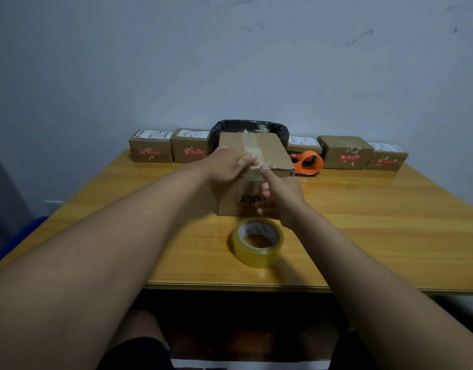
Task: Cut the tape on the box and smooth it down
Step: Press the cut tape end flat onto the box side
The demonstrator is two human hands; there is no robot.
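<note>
Glossy tape [252, 150] on matte, boxy cardboard box [272, 153].

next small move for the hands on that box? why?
Probably run the right hand down the box's front face to press the tape strip flat. The strip already lies along the top and reaches the near edge, where the left hand holds it down, and the roll of tape sits apart on the table, so it looks already cut.

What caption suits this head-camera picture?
Both hands, left and right, press tape onto a cardboard box beside a tape roll.
</note>
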